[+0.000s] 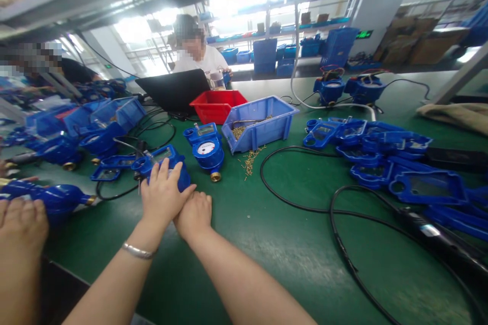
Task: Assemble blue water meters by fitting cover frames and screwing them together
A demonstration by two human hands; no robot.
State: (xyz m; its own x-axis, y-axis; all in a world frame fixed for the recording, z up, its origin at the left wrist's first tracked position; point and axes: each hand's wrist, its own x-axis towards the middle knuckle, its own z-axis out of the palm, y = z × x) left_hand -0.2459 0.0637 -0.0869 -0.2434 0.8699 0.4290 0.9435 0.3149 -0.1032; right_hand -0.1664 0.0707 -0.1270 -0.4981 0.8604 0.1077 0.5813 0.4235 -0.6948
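My left hand (162, 193), with a silver bangle on its wrist, lies over a blue water meter (185, 176), fingers spread across its top and gripping it. My right hand (195, 216) is curled against the near end of the same meter, touching the left thumb. Both hands hide most of the meter body. Just beyond stands a second water meter (208, 150) with a white dial and a brass end. Loose brass screws (249, 162) are scattered beside a blue bin (263, 129) that holds more of them.
A red bin (217, 106) and a black laptop (173, 91) stand behind. Blue covers (423, 185) are piled at right, near a black electric screwdriver (430, 233) and its looping cable (297, 205). At far left, a co-worker's hand (23, 228) rests on another meter (61, 200). A person (202, 58) sits opposite.
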